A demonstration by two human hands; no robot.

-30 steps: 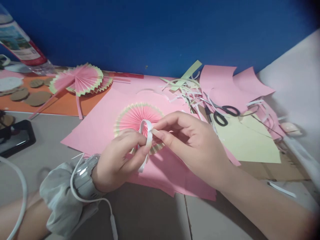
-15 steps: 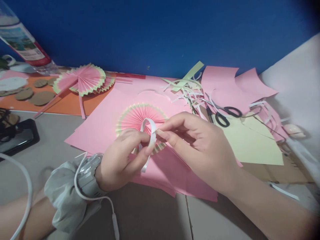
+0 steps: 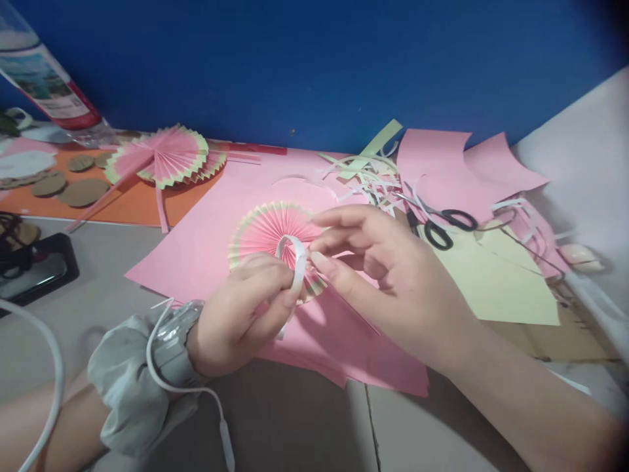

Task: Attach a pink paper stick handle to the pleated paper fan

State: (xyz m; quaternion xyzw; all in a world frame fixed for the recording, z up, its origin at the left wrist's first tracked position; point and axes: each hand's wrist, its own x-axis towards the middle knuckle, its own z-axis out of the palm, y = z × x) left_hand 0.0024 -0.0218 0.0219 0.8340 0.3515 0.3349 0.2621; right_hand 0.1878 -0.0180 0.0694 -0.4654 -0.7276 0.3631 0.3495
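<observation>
A narrow white strip (image 3: 299,265), curled into a loop, is pinched between the thumb and fingers of my left hand (image 3: 246,308). It looks like tape or paper; I cannot tell which. Close to the loop's right side is my right hand (image 3: 388,275), its index finger lifted away from the thumb. Whether the thumb tip touches the strip is unclear, and nothing shows held there. Under both hands a round pleated pink paper fan (image 3: 260,226) with a yellow-green rim lies on pink paper sheets (image 3: 187,246). My left hand hides part of it.
Scissors (image 3: 439,229) with black handles lie at right, beside paper scraps (image 3: 371,174) and a pale yellow-green sheet (image 3: 506,288). Further left are finished-looking pleated fans (image 3: 170,157), cardboard discs (image 3: 83,192), a bottle (image 3: 54,88) and a phone (image 3: 37,272). A white cable (image 3: 160,377) crosses my left wrist.
My right index finger has lifted away from the thumb, where they were pinched together at the strip's edge. The left hand keeps the looped strip in nearly the same place.
</observation>
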